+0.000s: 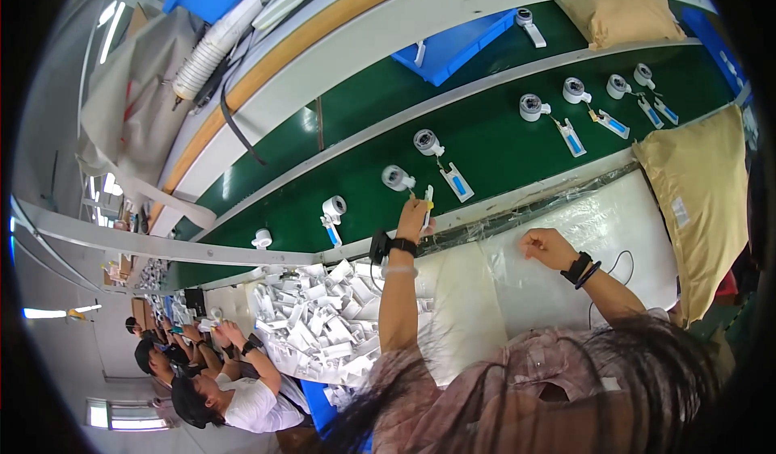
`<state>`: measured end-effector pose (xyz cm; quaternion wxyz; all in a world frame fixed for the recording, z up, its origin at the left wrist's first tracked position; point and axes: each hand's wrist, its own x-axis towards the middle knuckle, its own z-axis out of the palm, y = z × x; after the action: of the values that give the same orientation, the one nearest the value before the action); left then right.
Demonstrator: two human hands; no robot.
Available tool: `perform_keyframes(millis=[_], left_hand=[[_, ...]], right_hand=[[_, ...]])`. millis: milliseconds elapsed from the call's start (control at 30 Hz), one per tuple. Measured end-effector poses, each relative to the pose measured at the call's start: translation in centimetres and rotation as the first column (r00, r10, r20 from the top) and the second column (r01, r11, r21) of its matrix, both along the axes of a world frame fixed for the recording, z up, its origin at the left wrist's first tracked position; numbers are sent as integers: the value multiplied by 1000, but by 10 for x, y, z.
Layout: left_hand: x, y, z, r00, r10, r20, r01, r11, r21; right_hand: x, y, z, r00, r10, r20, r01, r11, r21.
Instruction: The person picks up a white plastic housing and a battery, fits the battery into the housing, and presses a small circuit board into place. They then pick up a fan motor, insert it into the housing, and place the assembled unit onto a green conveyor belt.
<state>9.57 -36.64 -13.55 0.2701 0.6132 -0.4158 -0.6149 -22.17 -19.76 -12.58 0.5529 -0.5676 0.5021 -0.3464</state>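
My left hand (414,218) pinches a slim white handle shell (428,205) with a bit of yellow on it, at the near edge of the green belt. Just beyond, a round white head (397,178) with a dark face lies on the belt and seems joined to that shell by a thin wire. To its right lies another round head (426,141), wired to an open white handle (457,182) with a blue insert. My right hand (548,249) hovers over the plastic-covered bench (578,288), its fingers curled, with nothing visible in them.
Several similar wired units (573,137) lie along the green belt (485,143). A heap of white plastic shells (319,317) covers the bench at left. A blue tray (461,50) stands beyond the belt. A brown paper bag (699,203) sits at right. Co-workers (250,401) work at far left.
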Motion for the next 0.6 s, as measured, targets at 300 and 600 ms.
perform_keyframes(millis=[300, 600], left_hand=[[-9, 145, 112, 815, -468, -342, 455, 882, -122], [-47, 221, 165, 810, -572, -134, 566, 821, -80]], right_hand=[[58, 12, 90, 981, -64, -181, -87, 690, -719], [26, 83, 88, 836, 480, 267, -494, 869, -15]])
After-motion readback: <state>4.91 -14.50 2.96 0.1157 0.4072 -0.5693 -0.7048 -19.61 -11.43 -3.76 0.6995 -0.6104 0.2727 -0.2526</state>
